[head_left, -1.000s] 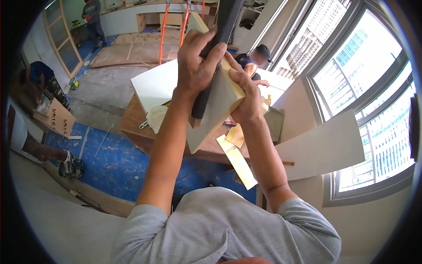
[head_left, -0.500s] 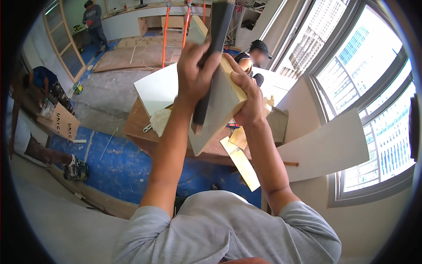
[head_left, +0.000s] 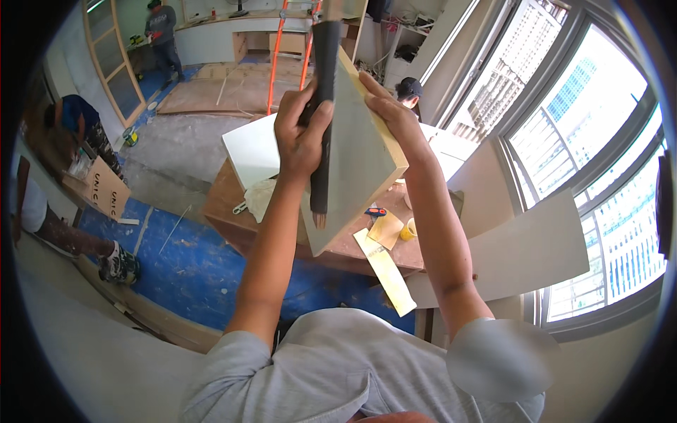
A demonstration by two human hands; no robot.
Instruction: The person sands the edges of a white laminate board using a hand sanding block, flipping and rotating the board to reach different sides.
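Hands raised: left hand [head_left: 302, 134] wraps the dark tool [head_left: 322, 120], right hand [head_left: 395, 116] grips the board [head_left: 356, 162] edge — keep it steady.

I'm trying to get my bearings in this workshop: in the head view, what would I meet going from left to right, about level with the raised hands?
Crouching person in blue → left hand → dark tool handle it grips → pale board → right hand on the board's edge → large window.
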